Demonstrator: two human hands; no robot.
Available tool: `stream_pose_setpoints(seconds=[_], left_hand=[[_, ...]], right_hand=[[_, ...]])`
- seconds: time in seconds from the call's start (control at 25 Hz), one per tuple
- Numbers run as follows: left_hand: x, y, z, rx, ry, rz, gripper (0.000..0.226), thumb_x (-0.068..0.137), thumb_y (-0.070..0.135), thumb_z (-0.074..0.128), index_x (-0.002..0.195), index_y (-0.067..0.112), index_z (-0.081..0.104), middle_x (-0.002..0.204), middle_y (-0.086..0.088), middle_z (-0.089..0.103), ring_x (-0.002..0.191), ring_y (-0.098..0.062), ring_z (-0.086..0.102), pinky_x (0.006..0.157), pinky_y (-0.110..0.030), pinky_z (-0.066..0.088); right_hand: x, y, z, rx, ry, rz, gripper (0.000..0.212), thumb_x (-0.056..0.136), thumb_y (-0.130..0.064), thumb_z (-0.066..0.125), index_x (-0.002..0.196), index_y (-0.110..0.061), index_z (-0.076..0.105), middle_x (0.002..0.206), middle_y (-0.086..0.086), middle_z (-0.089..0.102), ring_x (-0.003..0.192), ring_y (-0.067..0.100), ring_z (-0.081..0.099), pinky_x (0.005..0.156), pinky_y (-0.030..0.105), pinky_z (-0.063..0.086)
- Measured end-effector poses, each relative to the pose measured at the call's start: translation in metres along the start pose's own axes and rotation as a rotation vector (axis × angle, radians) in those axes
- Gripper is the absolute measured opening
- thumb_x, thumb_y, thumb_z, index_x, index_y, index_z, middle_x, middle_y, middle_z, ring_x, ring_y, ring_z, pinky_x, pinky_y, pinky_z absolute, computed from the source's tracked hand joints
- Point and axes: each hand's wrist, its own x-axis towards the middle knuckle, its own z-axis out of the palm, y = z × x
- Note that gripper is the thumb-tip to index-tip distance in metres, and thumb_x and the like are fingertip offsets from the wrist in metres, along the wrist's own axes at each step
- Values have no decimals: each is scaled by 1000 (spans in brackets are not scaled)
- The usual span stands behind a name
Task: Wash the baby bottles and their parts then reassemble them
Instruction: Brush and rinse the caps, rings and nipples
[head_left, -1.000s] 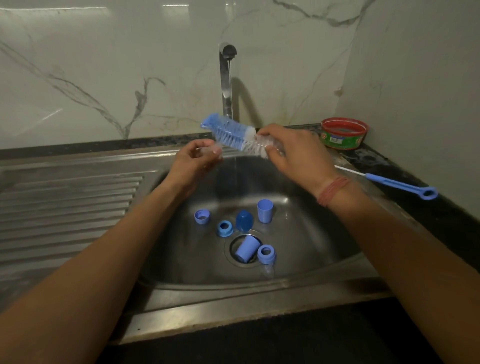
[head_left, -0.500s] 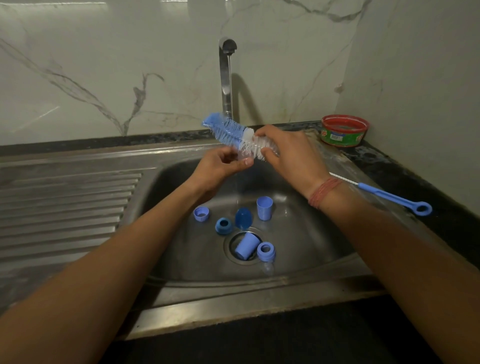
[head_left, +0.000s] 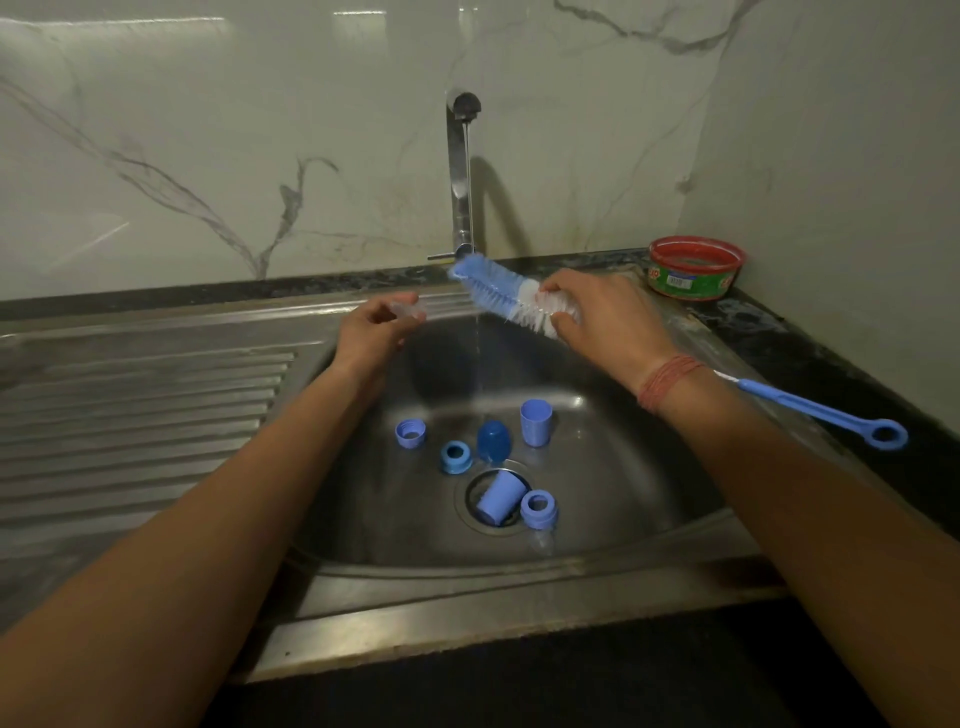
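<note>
Head view: we're at the sink (head_left: 597, 566), tap running
Left hand (head_left: 371, 332): fingers pinching a small clear teat (head_left: 408, 310), held up left of the stream
Right hand (head_left: 608, 325): fingers wrapped round the blue-white bottle brush (head_left: 498, 291) bristles
Basin: six blue caps and rings (head_left: 535, 422) round the drain

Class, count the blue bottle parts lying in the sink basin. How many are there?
6: a ring at left, a ring, a dome cap, an upright cap, a cap across the drain, a ring beside it. None seems hidden.
</note>
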Motion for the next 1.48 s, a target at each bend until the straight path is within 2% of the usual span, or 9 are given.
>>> stream_pose_setpoints(seconds=[0.16,0.28,0.56,0.68,0.8,1.0,1.16,1.32,1.48], left_hand=[[7,3,26,-195,-29,-123,8,97,14,60,103,8,62,100,-10,66,93,-19,64,86,-28,55],[19,-3,52,-327,-89,-322,23,100,26,56,109,5,60,103,-15,68,81,-17,65,72,-23,57],[23,8,71,-600,-129,-404,21,100,22,56,105,2,59,100,-17,66,85,-17,66,73,-19,57],[17,17,66,-35,-203,-183,24,96,3,59,119,-1,61,101,-11,65,88,-18,64,67,-14,57],[5,45,46,510,-335,81,29,92,4,64,121,6,66,110,-9,69,92,-13,67,82,-21,58],[-12,78,11,17,-531,-148,21,90,18,60,98,6,76,87,-9,71,74,-10,69,67,-14,57],[-26,48,-15,1108,-631,2,24,88,20,73,110,14,74,107,-5,73,99,-15,68,91,-26,52],[-38,60,-40,1157,-592,327,20,85,14,75,106,12,76,102,-6,74,92,-18,69,81,-22,52],[-36,77,-71,1432,-490,293,25,85,21,76,110,16,76,102,-3,74,94,-18,67,82,-26,49]], right_hand=[[-1,17,-2,-27,-29,138,37,85,-10,55,120,-20,62,114,14,65,103,37,60,82,41,52],[-1,25,-4,-55,-35,192,39,87,-11,55,124,-20,61,119,14,63,106,36,59,83,39,50],[1,28,-3,-75,-16,184,40,86,-13,55,125,-23,61,117,12,65,104,35,60,80,39,51],[1,28,-4,-75,-26,188,38,86,-15,55,123,-23,61,115,12,65,102,35,60,80,42,52],[3,30,-4,-76,-45,199,37,86,-16,55,122,-24,60,114,13,65,101,36,61,79,42,52],[2,25,-3,-44,-95,189,36,85,-15,57,120,-21,63,115,14,65,103,35,61,84,42,52],[-1,19,0,-123,-340,131,34,84,-18,61,117,-22,65,115,10,65,102,30,61,88,40,51],[-7,4,3,-176,-521,25,32,87,-19,62,119,-25,63,117,2,64,101,21,59,87,34,48],[-12,-7,10,-242,-640,-45,34,84,-24,65,117,-32,61,117,-2,63,99,17,58,89,34,48]])
